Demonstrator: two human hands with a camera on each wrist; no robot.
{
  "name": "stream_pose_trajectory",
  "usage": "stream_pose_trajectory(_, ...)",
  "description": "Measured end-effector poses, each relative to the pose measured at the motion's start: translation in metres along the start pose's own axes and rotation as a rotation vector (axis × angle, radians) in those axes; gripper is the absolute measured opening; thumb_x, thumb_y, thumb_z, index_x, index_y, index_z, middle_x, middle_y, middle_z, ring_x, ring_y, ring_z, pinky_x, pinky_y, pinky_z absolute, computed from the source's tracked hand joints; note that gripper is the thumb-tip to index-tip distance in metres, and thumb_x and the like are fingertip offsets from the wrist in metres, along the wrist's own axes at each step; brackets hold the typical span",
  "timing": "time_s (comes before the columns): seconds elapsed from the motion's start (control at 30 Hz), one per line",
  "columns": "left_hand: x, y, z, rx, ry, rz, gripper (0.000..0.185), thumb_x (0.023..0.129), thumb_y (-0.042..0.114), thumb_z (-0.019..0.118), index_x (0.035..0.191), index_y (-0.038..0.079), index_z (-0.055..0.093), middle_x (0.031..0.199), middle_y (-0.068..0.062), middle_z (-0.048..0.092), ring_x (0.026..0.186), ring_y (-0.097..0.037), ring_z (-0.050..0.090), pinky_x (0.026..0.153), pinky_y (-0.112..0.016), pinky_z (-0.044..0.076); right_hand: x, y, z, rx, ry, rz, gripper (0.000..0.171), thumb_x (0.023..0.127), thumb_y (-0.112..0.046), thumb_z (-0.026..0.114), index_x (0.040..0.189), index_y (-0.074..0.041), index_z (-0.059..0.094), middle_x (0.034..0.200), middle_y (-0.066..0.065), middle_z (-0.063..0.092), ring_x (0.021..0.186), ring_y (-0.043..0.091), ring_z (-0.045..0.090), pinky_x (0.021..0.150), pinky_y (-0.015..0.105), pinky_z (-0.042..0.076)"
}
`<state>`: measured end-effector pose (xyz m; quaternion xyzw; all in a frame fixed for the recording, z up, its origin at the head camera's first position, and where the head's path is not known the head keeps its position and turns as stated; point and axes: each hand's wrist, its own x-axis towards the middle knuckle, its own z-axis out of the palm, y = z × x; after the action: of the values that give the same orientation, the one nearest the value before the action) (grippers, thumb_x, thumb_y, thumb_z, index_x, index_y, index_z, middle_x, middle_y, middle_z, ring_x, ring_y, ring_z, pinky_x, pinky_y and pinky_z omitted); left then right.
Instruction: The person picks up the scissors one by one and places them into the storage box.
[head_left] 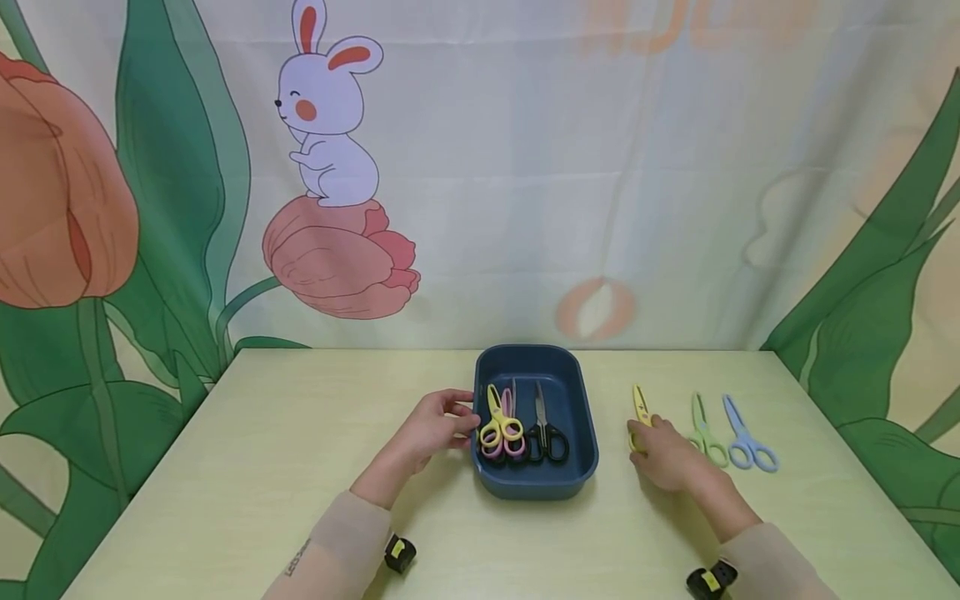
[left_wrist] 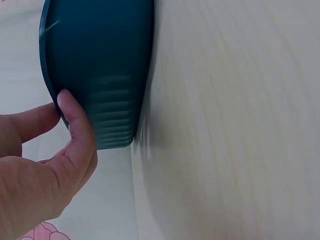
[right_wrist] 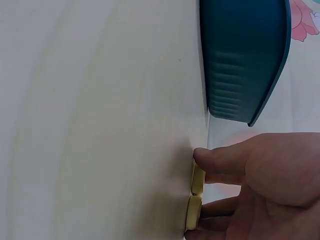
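Observation:
My left hand [head_left: 438, 429] pinches the left rim of a dark blue plastic bin [head_left: 536, 492]; in the left wrist view its thumb and a finger [left_wrist: 76, 117] meet over that rim. Inside the bin, yellow-handled scissors [head_left: 501, 429] lie over pink scissors [head_left: 495, 453], with black-handled scissors [head_left: 557, 444] beside them. To the right of the bin, my right hand [head_left: 667, 454] holds yellow scissors [head_left: 640, 402] by the handles, low at the tabletop. The right wrist view shows thumb and fingers at either side of the two yellow handle loops [right_wrist: 198, 180].
Green scissors [head_left: 705, 437] and blue scissors [head_left: 742, 437] lie on the pale wooden table [head_left: 300, 433], right of my right hand. A printed curtain [head_left: 487, 208] with a rabbit and tulips hangs behind the table's far edge. Each wrist wears a small black device [head_left: 401, 553].

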<state>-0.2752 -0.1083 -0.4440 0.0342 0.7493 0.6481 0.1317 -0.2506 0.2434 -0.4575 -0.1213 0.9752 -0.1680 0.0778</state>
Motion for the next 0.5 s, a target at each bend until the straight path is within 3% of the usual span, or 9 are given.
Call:
stream_pose_trajectory(0.33, 0.0012, -0.0013, -0.0012, 0.005, 0.003, 0.0, 0.043, 0.1, -0.003, 0.063, 0.141, -0.008, 0.051, 0.109, -0.018, 0.055, 0.083, -0.022, 0.065, 0.081, -0.042, 0.06, 0.0026, -0.0047, -0.002, -0.059, 0.054, -0.028, 0.035, 0.095, -0.001, 0.067, 0.126, 0.013, 0.059, 0.12, 0.033, 0.062, 0.118, 0.052, 0.056, 0.101, 0.06, 0.044)
stream_pose_trajectory(0.5, 0.0008, -0.0011, -0.0014, 0.004, -0.003, -0.004, 0.044, 0.1, -0.002, 0.063, 0.142, -0.008, 0.05, 0.11, -0.018, 0.055, 0.085, -0.023, 0.065, 0.082, -0.043, 0.059, 0.0012, -0.0069, -0.003, -0.074, 0.089, -0.024, 0.028, 0.093, 0.001, 0.068, 0.119, 0.009, 0.063, 0.106, 0.027, 0.063, 0.103, 0.046, 0.061, 0.09, 0.058, 0.05)
